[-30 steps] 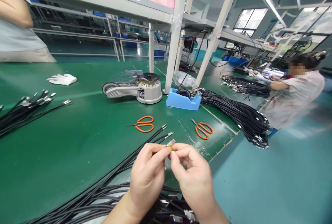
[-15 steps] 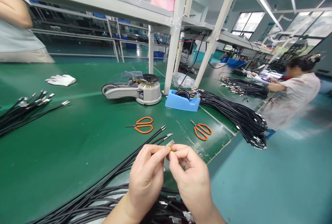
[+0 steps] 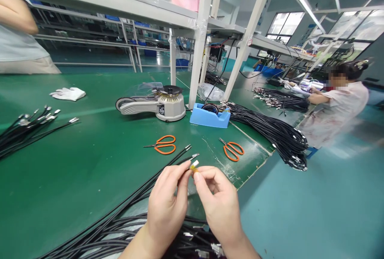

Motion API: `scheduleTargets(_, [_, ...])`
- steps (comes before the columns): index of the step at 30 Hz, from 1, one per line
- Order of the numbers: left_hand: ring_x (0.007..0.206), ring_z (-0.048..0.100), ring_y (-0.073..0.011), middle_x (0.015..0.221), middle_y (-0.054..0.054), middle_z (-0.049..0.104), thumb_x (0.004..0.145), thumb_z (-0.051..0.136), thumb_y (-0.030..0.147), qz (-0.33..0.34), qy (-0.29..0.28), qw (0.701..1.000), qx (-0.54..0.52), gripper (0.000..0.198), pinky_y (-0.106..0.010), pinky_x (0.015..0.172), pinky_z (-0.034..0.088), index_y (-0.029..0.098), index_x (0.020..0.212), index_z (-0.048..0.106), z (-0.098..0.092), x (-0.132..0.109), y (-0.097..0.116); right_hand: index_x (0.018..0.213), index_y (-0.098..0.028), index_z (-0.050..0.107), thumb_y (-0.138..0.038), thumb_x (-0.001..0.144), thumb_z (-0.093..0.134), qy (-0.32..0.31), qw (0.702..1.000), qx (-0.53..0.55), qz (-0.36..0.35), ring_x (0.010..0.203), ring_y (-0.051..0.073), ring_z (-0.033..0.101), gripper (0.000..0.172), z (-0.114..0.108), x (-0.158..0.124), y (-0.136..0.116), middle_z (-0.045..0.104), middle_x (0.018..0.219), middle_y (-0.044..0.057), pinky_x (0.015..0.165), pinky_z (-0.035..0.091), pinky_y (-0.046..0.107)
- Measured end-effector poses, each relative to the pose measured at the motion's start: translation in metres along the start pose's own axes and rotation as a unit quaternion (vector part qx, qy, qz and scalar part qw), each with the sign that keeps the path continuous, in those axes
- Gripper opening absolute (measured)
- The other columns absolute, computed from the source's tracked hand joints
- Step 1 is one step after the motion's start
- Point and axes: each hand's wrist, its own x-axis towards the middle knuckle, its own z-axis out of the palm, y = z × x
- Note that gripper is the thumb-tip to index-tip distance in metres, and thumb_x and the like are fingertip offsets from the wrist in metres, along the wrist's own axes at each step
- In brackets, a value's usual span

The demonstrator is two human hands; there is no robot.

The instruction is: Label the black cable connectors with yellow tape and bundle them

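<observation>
A small silver cable connector [image 3: 195, 163] sticks up between my hands, with a bit of yellow tape [image 3: 193, 167] around its base. My left hand [image 3: 168, 195] is closed in a pinch beside it, on the cable end just behind the metal. On the other side, the thumb and forefinger of my right hand [image 3: 220, 197] press together at the yellow tape. My fingers hide most of the cable there. Under my wrists lies a heap of black cables [image 3: 126, 227] with silver ends, several running up past my left hand.
Two orange-handled scissors [image 3: 165, 145] [image 3: 232, 149] lie beyond my hands. Behind them stand a grey tape dispenser machine [image 3: 171, 107] and a blue tape holder [image 3: 208, 117]. A white glove [image 3: 68, 94] and cable bundles [image 3: 270, 127] lie on the green table. Another person [image 3: 339, 99] sits at right.
My left thumb has drawn back and down from the connector, showing more of the yellow tape. Both hands have shifted slightly left in view, along with the whole scene.
</observation>
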Motion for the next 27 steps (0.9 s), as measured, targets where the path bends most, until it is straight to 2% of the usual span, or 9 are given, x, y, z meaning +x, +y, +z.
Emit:
scheduleTargets(5, [0.074, 0.063, -0.0118, 0.083, 0.000, 0.066, 0.090, 0.054, 0.019, -0.078, -0.040, 0.996, 0.005, 0.007, -0.022, 0.070, 0.052, 0.020, 0.092, 0.061, 0.002, 0.003, -0.001, 0.079, -0.018, 0.063, -0.027, 0.086, 0.058, 0.007, 0.999, -0.034, -0.001, 0.071, 0.016, 0.064, 0.013, -0.002, 0.001, 0.003, 0.067, 0.077, 0.004, 0.067, 0.053, 0.026])
scheduleTargets(10, [0.068, 0.063, -0.0135, 0.079, -0.001, 0.064, 0.091, 0.051, 0.027, -0.111, -0.070, 0.991, -0.008, 0.012, -0.024, 0.063, 0.052, 0.020, 0.087, 0.061, 0.001, 0.005, 0.000, 0.076, -0.019, 0.063, -0.029, 0.087, 0.057, 0.015, 0.997, -0.072, -0.012, 0.067, 0.015, 0.061, 0.016, -0.004, 0.002, 0.005, 0.066, 0.073, 0.002, 0.065, 0.050, 0.025])
scheduleTargets(15, [0.048, 0.057, -0.0113, 0.060, 0.003, 0.059, 0.090, 0.049, 0.033, -0.185, -0.093, 0.977, -0.049, 0.020, -0.022, 0.048, 0.046, 0.020, 0.079, 0.059, -0.002, 0.009, 0.008, 0.074, -0.020, 0.062, -0.029, 0.087, 0.057, 0.010, 0.996, -0.087, -0.024, 0.068, 0.016, 0.061, 0.017, -0.006, 0.003, 0.007, 0.065, 0.072, 0.001, 0.065, 0.049, 0.026])
scheduleTargets(18, [0.044, 0.054, -0.0113, 0.051, 0.005, 0.054, 0.089, 0.050, 0.038, -0.259, -0.110, 0.954, -0.107, 0.023, -0.021, 0.045, 0.045, 0.020, 0.078, 0.059, -0.002, 0.011, 0.013, 0.074, -0.020, 0.062, -0.027, 0.087, 0.057, 0.010, 0.995, -0.089, -0.030, 0.067, 0.016, 0.062, 0.017, -0.006, 0.004, 0.006, 0.065, 0.072, 0.001, 0.065, 0.049, 0.026])
scheduleTargets(21, [0.043, 0.054, -0.0107, 0.052, 0.006, 0.053, 0.085, 0.054, 0.041, -0.328, -0.109, 0.919, -0.189, 0.025, -0.021, 0.045, 0.046, 0.018, 0.075, 0.057, -0.002, 0.013, 0.015, 0.073, -0.020, 0.062, -0.026, 0.087, 0.057, 0.008, 0.996, -0.082, -0.035, 0.068, 0.016, 0.062, 0.016, -0.005, 0.005, 0.004, 0.066, 0.071, 0.001, 0.065, 0.049, 0.026])
scheduleTargets(27, [0.044, 0.054, -0.0086, 0.059, 0.006, 0.052, 0.082, 0.061, 0.043, -0.399, -0.102, 0.858, -0.308, 0.028, -0.020, 0.045, 0.047, 0.016, 0.073, 0.057, -0.001, 0.015, 0.015, 0.071, -0.020, 0.063, -0.023, 0.087, 0.058, 0.002, 0.997, -0.071, -0.038, 0.068, 0.015, 0.062, 0.016, -0.006, 0.007, 0.001, 0.065, 0.071, 0.001, 0.067, 0.048, 0.026])
